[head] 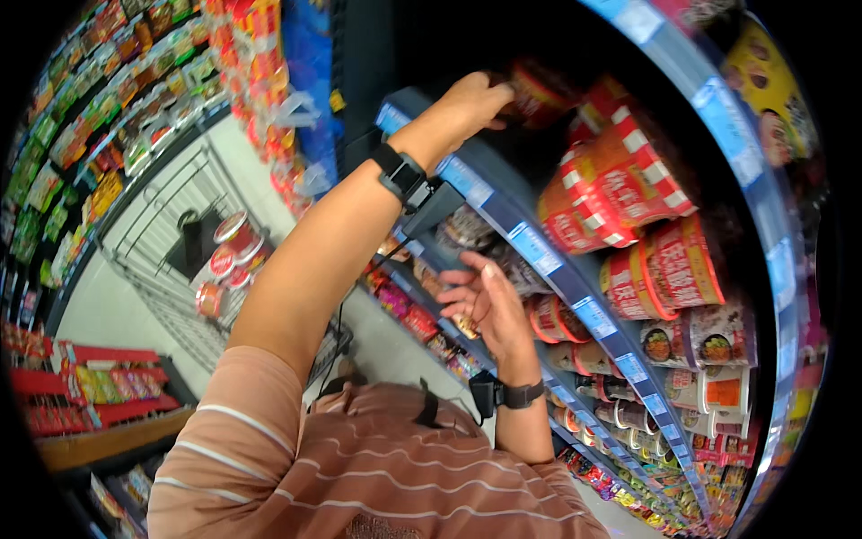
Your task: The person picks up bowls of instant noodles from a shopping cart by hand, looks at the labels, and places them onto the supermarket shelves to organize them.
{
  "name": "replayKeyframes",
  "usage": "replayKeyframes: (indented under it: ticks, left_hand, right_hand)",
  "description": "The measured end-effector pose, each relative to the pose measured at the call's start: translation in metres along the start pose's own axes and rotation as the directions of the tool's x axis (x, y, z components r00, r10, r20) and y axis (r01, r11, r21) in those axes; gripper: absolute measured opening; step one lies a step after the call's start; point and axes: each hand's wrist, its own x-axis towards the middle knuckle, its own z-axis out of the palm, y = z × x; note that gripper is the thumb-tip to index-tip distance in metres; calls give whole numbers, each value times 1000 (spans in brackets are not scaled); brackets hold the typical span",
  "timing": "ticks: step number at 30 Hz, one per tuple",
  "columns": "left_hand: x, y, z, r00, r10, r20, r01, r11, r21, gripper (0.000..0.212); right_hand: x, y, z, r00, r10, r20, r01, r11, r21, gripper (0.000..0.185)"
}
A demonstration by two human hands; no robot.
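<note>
My left hand (pixel 479 102) reaches over the edge of a dark shelf (pixel 502 202), its fingers curled at a red instant noodle tub (pixel 539 94). It appears to grip the tub's near end, though shadow and blur hide the fingertips. Just right of that tub, larger red tubs with red-and-white checked rims (pixel 606 182) lie tilted together. My right hand (pixel 490 306) is lower, in front of the shelf edge, palm turned left and fingers apart, holding nothing. Below the checked tubs are red-and-orange noodle tubs (pixel 663 273).
A wire shopping cart (pixel 135 249) stands in the aisle at left, with several noodle tubs (pixel 236 249) inside. Blue price tags (pixel 535 248) line the shelf edges. Hanging red packages (pixel 259 81) and a snack shelf (pixel 121 114) are farther left. Lower shelves hold packaged food (pixel 421 323).
</note>
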Motion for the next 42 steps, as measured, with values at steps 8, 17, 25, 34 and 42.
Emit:
replayKeyframes:
  ticks: [8,17,25,34,42]
  left_hand:
    - [-205,-29,-90,923,-8,-384,-6,999,-35,34]
    - [-430,-190,-248,363,-481,-798,519,816,-255,33]
    - [-526,-276,-379,52,-513,-857,466,771,-434,38]
    - [-556,-337,-504,129,-23,-991,941,317,115,41]
    - [-542,-346,-557,117,-197,-973,987,130,92,69]
  right_hand:
    - [34,49,24,975,195,108,-181,975,-129,54]
    - [70,109,59,838,513,185,-456,845,-278,51]
    - [89,157,91,712,684,158,-616,717,-326,46]
    - [100,207,112,637,768,57,-716,618,-326,44]
    - [108,235,125,567,821,-59,-782,514,-353,45]
